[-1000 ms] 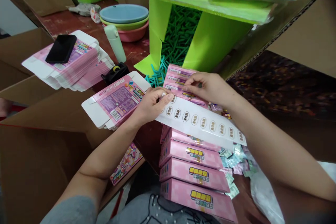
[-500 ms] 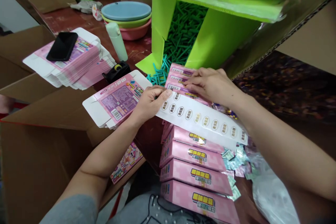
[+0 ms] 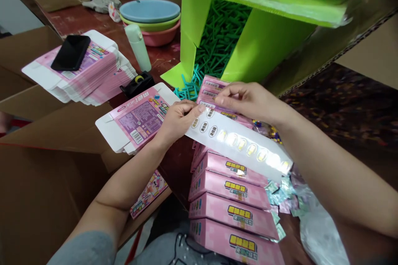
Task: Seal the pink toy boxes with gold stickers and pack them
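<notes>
My left hand (image 3: 182, 121) pinches the upper left end of a white sticker sheet (image 3: 205, 136), thumb on top. Oval labels with dark characters run along the sheet, and several gleam gold in the light. Beyond the sheet, my right hand (image 3: 251, 101) hovers over the far pink boxes (image 3: 211, 93), thumb and fingers drawn together; anything between the fingertips is too small to make out. More pink boxes (image 3: 214, 207) stand in a row under and in front of the sheet, with yellow lettering on their upper faces.
Flat pink cartons (image 3: 137, 122) lie at the left. A phone (image 3: 71, 52) rests on another carton stack, near a tape dispenser (image 3: 137, 84) and a pale green bottle (image 3: 138, 47). Green sticks (image 3: 224, 37) fill a green box. Small sachets (image 3: 282, 192) and a plastic bag (image 3: 323, 232) are at the right.
My right hand has lifted slightly off the far boxes, its fingers curling in more. The sheet has tilted so its right-hand labels now shine. My left hand keeps its hold.
</notes>
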Available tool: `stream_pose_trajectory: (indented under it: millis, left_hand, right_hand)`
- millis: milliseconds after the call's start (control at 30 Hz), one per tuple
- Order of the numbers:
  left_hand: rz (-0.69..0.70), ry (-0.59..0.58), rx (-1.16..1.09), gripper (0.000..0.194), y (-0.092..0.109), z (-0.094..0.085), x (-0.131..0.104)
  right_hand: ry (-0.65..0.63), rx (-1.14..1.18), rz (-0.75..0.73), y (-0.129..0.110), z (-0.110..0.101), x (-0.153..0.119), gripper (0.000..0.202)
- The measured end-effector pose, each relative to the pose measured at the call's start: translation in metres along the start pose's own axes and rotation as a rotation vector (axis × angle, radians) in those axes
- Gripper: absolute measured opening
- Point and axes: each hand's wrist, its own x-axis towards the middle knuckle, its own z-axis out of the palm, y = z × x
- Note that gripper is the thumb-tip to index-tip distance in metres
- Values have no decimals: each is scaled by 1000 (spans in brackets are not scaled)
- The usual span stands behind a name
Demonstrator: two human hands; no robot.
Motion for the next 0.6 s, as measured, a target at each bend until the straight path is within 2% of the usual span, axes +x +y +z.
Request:
stream_pose_trajectory:
  millis: [67,100,200,300,433,533,600]
  left_hand:
    - [7,-5,15,58,0,0,1]
    - [12,-5,22,59,0,0,2]
    - [19,11,29,61,-3,1,3]
    - [12,20,21,56,-7,2,4]
    - [16,4,44,28,-8,0,3]
    - [0,2,46,16,-7,0,1]
    - [-7,-1,33,17,-6,1,0]
  right_hand:
    - [-83,31,-54,-8,5,-4,39]
    - [-81,33,-75,-12,6,-6,37]
    - [55,7,-49,-13,1,-7,33]
    - [175,-106,0,7,-9,2,31]
    - [202,-351,9,40,-12,14,19]
    - [254,-495,-16,49,-5,13,15]
    - [297,-579,-22,48,1,10,23]
